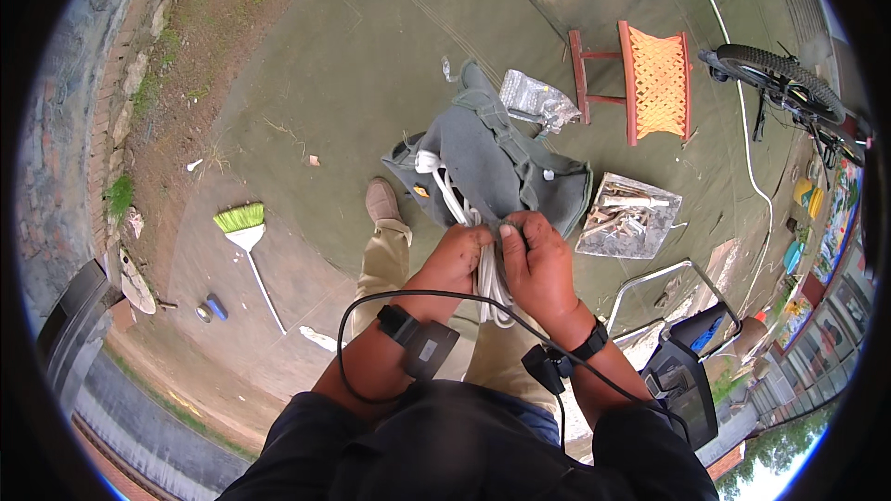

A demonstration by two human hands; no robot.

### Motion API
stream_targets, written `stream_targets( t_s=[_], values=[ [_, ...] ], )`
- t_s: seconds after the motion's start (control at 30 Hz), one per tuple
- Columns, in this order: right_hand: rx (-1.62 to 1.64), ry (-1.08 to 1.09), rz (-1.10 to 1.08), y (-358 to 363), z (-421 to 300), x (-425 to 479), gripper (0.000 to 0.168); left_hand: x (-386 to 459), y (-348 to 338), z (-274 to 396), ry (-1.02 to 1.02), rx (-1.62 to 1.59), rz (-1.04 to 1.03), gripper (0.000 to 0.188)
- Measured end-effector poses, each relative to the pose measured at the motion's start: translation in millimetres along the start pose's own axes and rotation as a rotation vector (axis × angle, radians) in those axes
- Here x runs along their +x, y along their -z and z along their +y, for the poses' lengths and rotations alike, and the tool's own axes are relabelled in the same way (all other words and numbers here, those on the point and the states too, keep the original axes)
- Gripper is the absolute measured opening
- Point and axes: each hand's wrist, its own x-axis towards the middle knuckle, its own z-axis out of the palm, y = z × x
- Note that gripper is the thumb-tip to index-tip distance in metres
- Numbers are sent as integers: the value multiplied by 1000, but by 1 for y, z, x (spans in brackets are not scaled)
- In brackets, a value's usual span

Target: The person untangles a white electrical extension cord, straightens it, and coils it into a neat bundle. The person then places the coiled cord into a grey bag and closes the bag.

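Note:
A bundle of looped white cable hangs between my hands, and a white plug-like end rests on a grey fabric bag. My left hand is closed around the cable near its middle. Pinched between the thumb and fingers of my right hand is what looks like the near edge of the grey fabric, right beside the cable. The bag sags in front of me, its stitched straps and green-edged flap on the right. What lies inside my fists is hidden.
To the right, a tray holds several tools, beyond it a woven-seat folding stool and a bicycle. Clear plastic packaging touches the bag's far side. At left lies a green-bristled broom. A black cable links my wrist devices.

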Motion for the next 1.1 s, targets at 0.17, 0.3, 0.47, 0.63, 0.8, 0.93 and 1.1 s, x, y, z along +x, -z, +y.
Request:
stream_targets(
  t_s=[0.17,0.3,0.47,0.63,0.8,0.93,1.1],
  values=[
    [-49,124,-36,23,-14,-12,8,-8,21,-3,-252,345,-289,11],
    [-101,150,-163,35,-21,-29,9,-41,-10,1,-77,26,-254,27],
    [-54,172,-138,57,-22,-43,10,-36,-21,-16,-171,-51,-201,31],
    [-23,208,-80,66,-20,-58,11,-34,-27,-25,-341,119,-246,29],
    [-29,235,-69,68,-22,-72,14,-5,-11,-36,-490,343,-331,29],
    [83,332,-32,67,-34,-82,15,-3,-20,-42,-316,-88,-165,25],
    [240,427,-110,71,-61,-100,13,-22,-16,-37,-372,82,-156,25]
  ],
)
